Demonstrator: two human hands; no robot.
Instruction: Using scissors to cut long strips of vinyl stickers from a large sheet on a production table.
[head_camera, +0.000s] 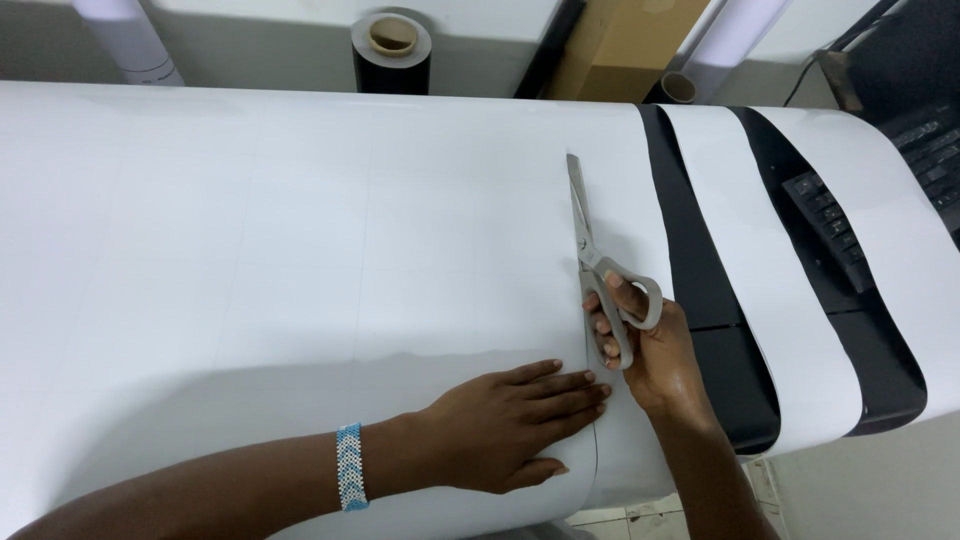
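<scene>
1. The white sheet (300, 250) covers nearly the whole table, running off the picture at 9 o'clock and curling over the near edge at 6 o'clock; its broad middle and left lie bare
2. A cut line runs from the near edge at about 5 o'clock up toward the scissors (600, 270), splitting a narrow right-hand part from the main sheet
3. The right hand (645, 350) grips the grey scissor handles, fingers through the loops; the blades point to 12 o'clock and look nearly closed, though the view is too flat to be sure
4. The left hand (510, 420) lies flat and spread on the sheet just left of the cut, fingertips near the right hand, grasping nothing; a blue and white beaded bracelet (350, 466) sits on that wrist
5. At 3 o'clock, white strips (760, 270) droop over a black surface (700, 270), with a dark keyboard (830, 215) partly hidden between them
6. Along the far edge at 12 o'clock stands a black roll (392, 52) with a cardboard core; pale rolls at 11 and 1 o'clock are cut off by the frame
</scene>
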